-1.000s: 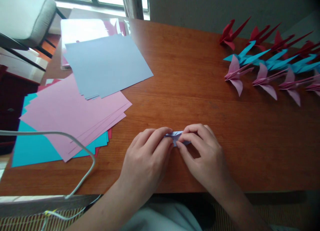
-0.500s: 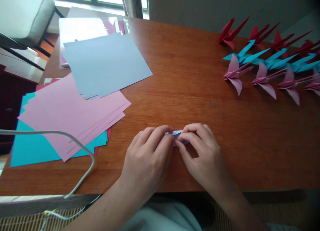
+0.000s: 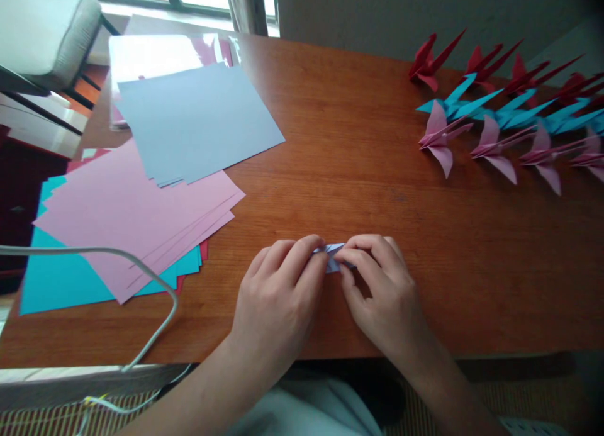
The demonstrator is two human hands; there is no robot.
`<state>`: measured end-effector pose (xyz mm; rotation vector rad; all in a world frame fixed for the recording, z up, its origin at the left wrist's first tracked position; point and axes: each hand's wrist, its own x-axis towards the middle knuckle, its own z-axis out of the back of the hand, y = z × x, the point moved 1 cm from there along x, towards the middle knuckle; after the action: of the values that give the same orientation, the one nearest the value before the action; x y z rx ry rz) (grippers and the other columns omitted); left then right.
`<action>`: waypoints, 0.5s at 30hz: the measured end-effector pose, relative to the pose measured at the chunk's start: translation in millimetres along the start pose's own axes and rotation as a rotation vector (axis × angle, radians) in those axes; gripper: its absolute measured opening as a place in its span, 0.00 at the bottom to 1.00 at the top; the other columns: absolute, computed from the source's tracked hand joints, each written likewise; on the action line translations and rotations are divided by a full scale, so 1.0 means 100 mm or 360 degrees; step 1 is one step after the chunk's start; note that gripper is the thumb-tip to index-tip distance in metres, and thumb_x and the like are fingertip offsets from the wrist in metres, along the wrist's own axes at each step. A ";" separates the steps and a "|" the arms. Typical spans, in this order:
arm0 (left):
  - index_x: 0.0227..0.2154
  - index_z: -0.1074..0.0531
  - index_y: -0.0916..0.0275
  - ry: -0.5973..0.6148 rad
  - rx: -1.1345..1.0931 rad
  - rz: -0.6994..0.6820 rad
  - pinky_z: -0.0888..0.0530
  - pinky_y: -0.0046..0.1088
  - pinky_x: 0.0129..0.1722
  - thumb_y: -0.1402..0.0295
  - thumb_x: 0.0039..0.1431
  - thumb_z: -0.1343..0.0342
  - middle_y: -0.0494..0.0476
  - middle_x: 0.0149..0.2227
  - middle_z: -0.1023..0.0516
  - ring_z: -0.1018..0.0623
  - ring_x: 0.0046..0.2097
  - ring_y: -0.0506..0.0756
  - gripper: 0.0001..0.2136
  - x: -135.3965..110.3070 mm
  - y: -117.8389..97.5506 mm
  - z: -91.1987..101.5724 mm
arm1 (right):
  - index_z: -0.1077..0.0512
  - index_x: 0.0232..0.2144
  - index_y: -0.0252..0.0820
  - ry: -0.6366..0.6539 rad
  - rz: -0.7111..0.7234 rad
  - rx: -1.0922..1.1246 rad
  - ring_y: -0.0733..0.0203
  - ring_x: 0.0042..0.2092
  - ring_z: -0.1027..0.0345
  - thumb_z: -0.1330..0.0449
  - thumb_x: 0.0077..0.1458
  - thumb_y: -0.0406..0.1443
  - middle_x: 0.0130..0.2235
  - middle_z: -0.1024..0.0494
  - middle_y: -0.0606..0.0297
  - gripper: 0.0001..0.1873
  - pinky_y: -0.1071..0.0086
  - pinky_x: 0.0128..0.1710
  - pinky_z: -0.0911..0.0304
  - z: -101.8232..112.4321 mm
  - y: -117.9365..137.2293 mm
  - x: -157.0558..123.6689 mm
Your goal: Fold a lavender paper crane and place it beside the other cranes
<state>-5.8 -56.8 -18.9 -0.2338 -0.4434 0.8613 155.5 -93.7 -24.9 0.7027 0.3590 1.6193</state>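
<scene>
Near the front edge of the wooden table, a small folded piece of pale blue-grey origami paper (image 3: 334, 260) is between my two hands. My left hand (image 3: 282, 290) is closed on its left end, thumb and fingers pinched together. At the other end, my right hand (image 3: 381, 275) grips the paper with thumb and bent fingertips. Only a narrow strip of the paper shows between the fingers; the rest is covered by them.
Sheets of pale grey-blue paper (image 3: 202, 121), pink paper (image 3: 127, 216) and turquoise paper (image 3: 61, 279) overlap at the left. A white cable (image 3: 172, 304) loops over the front left edge. Rows of red (image 3: 426, 65), turquoise (image 3: 453, 102) and pink paper cranes (image 3: 438, 140) stand at the right.
My right thumb has shifted slightly right and up along the paper, and a bit more of the paper shows. My left hand stays nearly in place. The view has moved slightly.
</scene>
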 end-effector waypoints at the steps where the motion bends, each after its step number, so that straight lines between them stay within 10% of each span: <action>1: 0.41 0.25 0.63 -0.0001 -0.0001 -0.0003 0.27 0.39 0.43 0.72 0.67 0.48 0.59 0.49 0.20 0.24 0.44 0.60 0.06 0.00 0.00 0.00 | 0.28 0.40 0.45 -0.0004 -0.0002 -0.0014 0.53 0.44 0.32 0.46 0.60 0.23 0.42 0.27 0.58 0.13 0.56 0.46 0.32 0.00 -0.01 -0.01; 15: 0.40 0.25 0.63 -0.0026 0.0020 -0.0017 0.27 0.39 0.43 0.72 0.68 0.49 0.59 0.49 0.19 0.24 0.44 0.60 0.07 0.00 0.00 -0.01 | 0.29 0.37 0.43 -0.0043 -0.0090 -0.0081 0.53 0.43 0.35 0.41 0.62 0.31 0.41 0.28 0.58 0.03 0.58 0.44 0.35 -0.02 0.02 0.00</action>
<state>-5.9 -56.8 -19.8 -0.2125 -0.4538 0.8557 152.4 -93.9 -25.2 0.6693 0.3142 1.5585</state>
